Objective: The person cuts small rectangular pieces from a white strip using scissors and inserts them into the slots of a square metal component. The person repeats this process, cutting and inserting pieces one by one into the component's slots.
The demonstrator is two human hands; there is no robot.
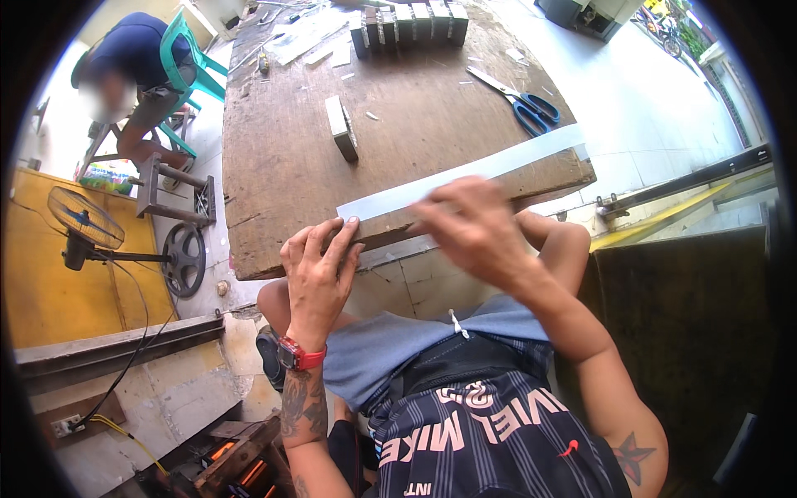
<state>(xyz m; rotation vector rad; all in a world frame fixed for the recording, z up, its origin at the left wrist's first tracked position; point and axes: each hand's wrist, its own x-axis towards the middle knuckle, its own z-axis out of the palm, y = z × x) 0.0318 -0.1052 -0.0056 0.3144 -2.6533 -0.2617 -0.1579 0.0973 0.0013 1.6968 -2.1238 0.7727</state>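
Note:
A long white strip (490, 166), thin and flat like paper or plastic film, lies slantwise along the near side of the wooden table (282, 178). My left hand (318, 261) is at its left end, fingertips holding it down on the tabletop by the edge. Over the strip's middle, my right hand (471, 220) is smeared by motion, its fingers curled; I cannot make out whether it grips anything. Scissors with blue handles (531, 109) lie spread beyond the strip's right part. One small dark block with a white top (341, 129) stands beyond my left hand.
A row of several similar blocks (408, 26) stands at the table's far side. White scraps (311, 41) and a small screwdriver (264, 63) lie at the far left. Beyond the left side are a fan (85, 220) and a person bending beside a green chair (195, 62).

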